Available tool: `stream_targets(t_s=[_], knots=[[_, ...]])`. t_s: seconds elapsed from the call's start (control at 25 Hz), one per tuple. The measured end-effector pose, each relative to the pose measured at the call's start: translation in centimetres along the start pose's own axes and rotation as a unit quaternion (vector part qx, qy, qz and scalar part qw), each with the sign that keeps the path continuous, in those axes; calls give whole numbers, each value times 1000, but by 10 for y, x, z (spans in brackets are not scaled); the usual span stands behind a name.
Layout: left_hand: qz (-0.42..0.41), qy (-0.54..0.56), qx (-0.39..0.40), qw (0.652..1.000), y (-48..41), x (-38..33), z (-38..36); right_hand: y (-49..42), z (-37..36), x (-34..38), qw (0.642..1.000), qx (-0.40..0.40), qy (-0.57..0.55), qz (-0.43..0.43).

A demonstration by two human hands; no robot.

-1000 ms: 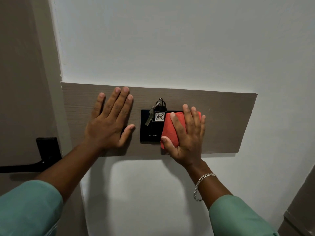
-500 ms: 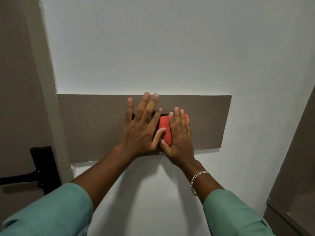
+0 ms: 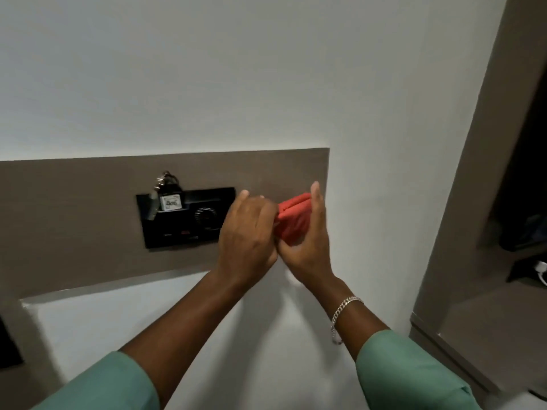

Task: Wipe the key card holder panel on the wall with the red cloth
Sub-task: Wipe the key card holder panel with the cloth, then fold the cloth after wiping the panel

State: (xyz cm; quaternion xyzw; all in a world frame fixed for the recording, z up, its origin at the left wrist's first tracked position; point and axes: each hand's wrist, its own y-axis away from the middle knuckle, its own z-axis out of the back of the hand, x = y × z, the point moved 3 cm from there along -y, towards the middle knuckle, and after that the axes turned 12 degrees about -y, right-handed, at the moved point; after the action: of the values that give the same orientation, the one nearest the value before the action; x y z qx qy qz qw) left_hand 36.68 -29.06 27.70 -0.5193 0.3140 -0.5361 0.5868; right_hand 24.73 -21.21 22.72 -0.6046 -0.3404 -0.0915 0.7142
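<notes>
The black key card holder panel (image 3: 180,229) is set into a long wood-grain board (image 3: 74,208) on the white wall. A key tag with keys (image 3: 168,196) sits in its top slot, and a round dial shows on its face. The folded red cloth (image 3: 293,220) is off the panel, to its right, near the board's right end. My right hand (image 3: 307,241) grips the cloth from the right side. My left hand (image 3: 248,232) meets it from the left, fingers curled onto the cloth, and covers the panel's right edge.
A brown door frame or cabinet edge (image 3: 473,173) stands at the right, with dark items (image 3: 527,232) on a shelf behind it. A black door handle plate (image 3: 9,344) shows at the far left edge.
Both hands came off the black panel and moved right with the cloth. The left hand, flat on the wall before, now curls onto the cloth. The panel and key tag are uncovered.
</notes>
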Motion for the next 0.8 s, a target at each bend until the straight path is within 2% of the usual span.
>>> stream_targets(t_s=[0.08, 0.16, 0.32, 0.44, 0.52, 0.56, 0.6, 0.72, 0.8], knots=[[47, 114, 36, 992, 0, -41, -29, 3, 51, -24, 987, -39, -85, -131], [139, 234, 90, 958, 3, -81, -65, 10, 104, -57, 965, -51, -149, -210], [332, 397, 207, 830, 29, -170, -156, 40, 217, -123, 923, -47, -145, -354], [438, 457, 293, 717, 67, -245, -222, 77, 297, -171, 889, -101, -137, -426], [490, 474, 353, 641, 93, -300, -261, 99, 349, -199, 880, -153, -107, -437], [505, 473, 380, 614, 107, -329, -278, 111, 374, -212, 876, -168, -85, -443], [513, 470, 403, 595, 120, -354, -291, 122, 396, -222, 872, -180, -61, -451], [495, 437, 477, 580, 161, -424, -324, 159, 450, -254, 848, -226, -6, -478], [501, 436, 509, 548, 183, -455, -340, 179, 472, -278, 831, -259, 13, -493]])
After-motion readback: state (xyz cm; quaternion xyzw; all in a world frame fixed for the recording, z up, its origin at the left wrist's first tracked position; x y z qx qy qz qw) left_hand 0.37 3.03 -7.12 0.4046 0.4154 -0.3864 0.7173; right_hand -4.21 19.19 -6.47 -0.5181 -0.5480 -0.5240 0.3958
